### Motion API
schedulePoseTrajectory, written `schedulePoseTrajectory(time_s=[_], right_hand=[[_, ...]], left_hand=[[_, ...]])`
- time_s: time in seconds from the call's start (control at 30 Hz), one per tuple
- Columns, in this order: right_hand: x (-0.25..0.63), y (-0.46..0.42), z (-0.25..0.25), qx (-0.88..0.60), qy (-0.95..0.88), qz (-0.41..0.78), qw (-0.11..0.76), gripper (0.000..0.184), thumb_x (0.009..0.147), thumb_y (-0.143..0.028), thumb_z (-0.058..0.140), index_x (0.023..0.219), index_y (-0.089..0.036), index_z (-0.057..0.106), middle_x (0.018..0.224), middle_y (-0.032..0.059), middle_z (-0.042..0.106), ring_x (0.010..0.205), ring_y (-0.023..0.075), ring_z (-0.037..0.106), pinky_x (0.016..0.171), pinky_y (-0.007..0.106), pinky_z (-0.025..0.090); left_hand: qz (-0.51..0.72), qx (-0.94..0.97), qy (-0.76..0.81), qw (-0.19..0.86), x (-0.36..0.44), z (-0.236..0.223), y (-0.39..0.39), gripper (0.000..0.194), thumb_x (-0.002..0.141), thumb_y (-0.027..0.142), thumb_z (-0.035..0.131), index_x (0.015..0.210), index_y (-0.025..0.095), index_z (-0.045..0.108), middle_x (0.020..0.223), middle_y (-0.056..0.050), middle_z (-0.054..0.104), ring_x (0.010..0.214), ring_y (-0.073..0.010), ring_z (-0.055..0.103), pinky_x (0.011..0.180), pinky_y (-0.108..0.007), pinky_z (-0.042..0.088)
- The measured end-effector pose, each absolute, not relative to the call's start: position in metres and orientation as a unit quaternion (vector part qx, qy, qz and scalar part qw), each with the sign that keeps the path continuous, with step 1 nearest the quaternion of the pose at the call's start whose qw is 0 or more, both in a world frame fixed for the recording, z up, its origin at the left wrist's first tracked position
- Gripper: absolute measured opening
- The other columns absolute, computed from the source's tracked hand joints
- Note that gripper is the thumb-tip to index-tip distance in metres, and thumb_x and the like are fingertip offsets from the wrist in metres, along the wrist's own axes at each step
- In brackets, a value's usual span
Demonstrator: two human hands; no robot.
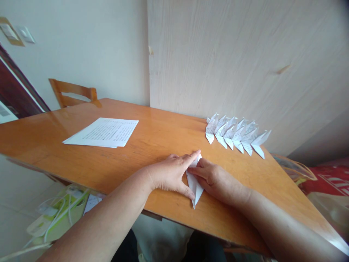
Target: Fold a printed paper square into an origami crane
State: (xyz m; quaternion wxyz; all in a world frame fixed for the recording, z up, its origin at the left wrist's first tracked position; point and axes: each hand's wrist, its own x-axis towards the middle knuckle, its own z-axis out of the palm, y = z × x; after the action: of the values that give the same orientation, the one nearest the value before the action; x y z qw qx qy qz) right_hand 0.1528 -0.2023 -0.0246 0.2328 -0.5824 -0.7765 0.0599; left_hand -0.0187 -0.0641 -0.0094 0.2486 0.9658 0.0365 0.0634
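Note:
A small folded white paper piece [195,185], long and pointed, lies on the orange wooden table [152,145] near its front edge. My left hand [170,173] presses flat on its left side, fingers stretched out, index finger pointing along the paper's upper tip. My right hand [215,178] rests on its right side, fingers bent and pressed onto the paper's edge. Most of the paper's upper half is hidden under both hands.
A row of several finished folded paper pieces [236,136] lies at the far right by the pale wood wall panel. A stack of printed sheets [105,133] sits at left. A wooden chair [73,92] stands behind the table. Bags lie on the floor at left and right.

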Motion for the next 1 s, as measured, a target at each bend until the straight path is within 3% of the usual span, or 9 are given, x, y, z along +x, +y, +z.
schedulePoseTrajectory(time_s=[0.3, 0.47, 0.57, 0.63, 0.73, 0.83, 1.0], right_hand=[[0.153, -0.203, -0.028, -0.586, -0.777, 0.056, 0.223, 0.041, 0.094, -0.012, 0.054, 0.131, -0.027, 0.063, 0.122, 0.0119, 0.061, 0.104, 0.0242, 0.062, 0.086, 0.037, 0.054], [0.154, -0.202, -0.025, -0.583, -0.780, 0.072, 0.217, 0.043, 0.094, -0.011, 0.053, 0.133, -0.028, 0.061, 0.122, 0.0102, 0.062, 0.105, 0.0238, 0.062, 0.090, 0.038, 0.053], [0.153, -0.203, -0.023, -0.587, -0.777, 0.067, 0.215, 0.040, 0.094, -0.012, 0.053, 0.130, -0.027, 0.063, 0.122, 0.0108, 0.062, 0.106, 0.0242, 0.062, 0.090, 0.038, 0.052], [0.152, -0.204, -0.022, -0.589, -0.776, 0.065, 0.215, 0.036, 0.095, -0.013, 0.052, 0.126, -0.026, 0.065, 0.121, 0.0108, 0.061, 0.105, 0.0235, 0.062, 0.089, 0.037, 0.052], [0.151, -0.204, -0.022, -0.589, -0.776, 0.064, 0.217, 0.032, 0.096, -0.013, 0.050, 0.122, -0.024, 0.065, 0.118, 0.0107, 0.061, 0.100, 0.0217, 0.061, 0.086, 0.035, 0.052], [0.152, -0.203, -0.023, -0.592, -0.775, 0.063, 0.211, 0.027, 0.097, -0.014, 0.049, 0.117, -0.021, 0.065, 0.110, 0.0100, 0.061, 0.095, 0.0205, 0.060, 0.082, 0.034, 0.052], [0.151, -0.204, -0.021, -0.596, -0.778, 0.058, 0.191, 0.019, 0.097, -0.017, 0.052, 0.110, -0.018, 0.065, 0.103, 0.0095, 0.059, 0.094, 0.0205, 0.059, 0.081, 0.033, 0.050]], left_hand=[[0.045, 0.967, 0.044, 0.248, -0.019, -0.009, -0.062, 0.125, 0.068, 0.062, 0.080, 0.160, 0.029, 0.003, 0.160, -0.011, 0.036, 0.140, -0.0345, 0.042, 0.109, -0.044, 0.034], [0.027, 0.963, 0.068, 0.260, -0.021, -0.001, -0.064, 0.115, 0.072, 0.049, 0.079, 0.160, 0.032, 0.008, 0.159, -0.008, 0.037, 0.138, -0.0336, 0.044, 0.109, -0.043, 0.037], [0.052, 0.954, 0.079, 0.285, -0.020, 0.001, -0.065, 0.099, 0.077, 0.038, 0.075, 0.158, 0.032, 0.019, 0.154, -0.007, 0.045, 0.134, -0.0307, 0.049, 0.106, -0.041, 0.041], [0.087, 0.946, 0.078, 0.303, -0.018, 0.001, -0.065, 0.078, 0.079, 0.034, 0.071, 0.150, 0.029, 0.037, 0.145, -0.007, 0.053, 0.127, -0.0282, 0.054, 0.101, -0.038, 0.044], [0.134, 0.939, 0.072, 0.308, -0.012, -0.003, -0.064, 0.034, 0.083, 0.028, 0.066, 0.116, 0.023, 0.061, 0.118, -0.006, 0.065, 0.106, -0.0224, 0.062, 0.088, -0.033, 0.049], [0.151, 0.941, 0.062, 0.297, -0.009, -0.003, -0.064, 0.008, 0.083, 0.019, 0.062, 0.092, 0.020, 0.063, 0.094, -0.002, 0.065, 0.085, -0.0166, 0.060, 0.075, -0.028, 0.048], [0.172, 0.946, 0.059, 0.269, -0.014, 0.008, -0.073, 0.004, 0.082, 0.014, 0.061, 0.081, 0.018, 0.062, 0.082, 0.001, 0.060, 0.073, -0.0128, 0.056, 0.067, -0.025, 0.044]])
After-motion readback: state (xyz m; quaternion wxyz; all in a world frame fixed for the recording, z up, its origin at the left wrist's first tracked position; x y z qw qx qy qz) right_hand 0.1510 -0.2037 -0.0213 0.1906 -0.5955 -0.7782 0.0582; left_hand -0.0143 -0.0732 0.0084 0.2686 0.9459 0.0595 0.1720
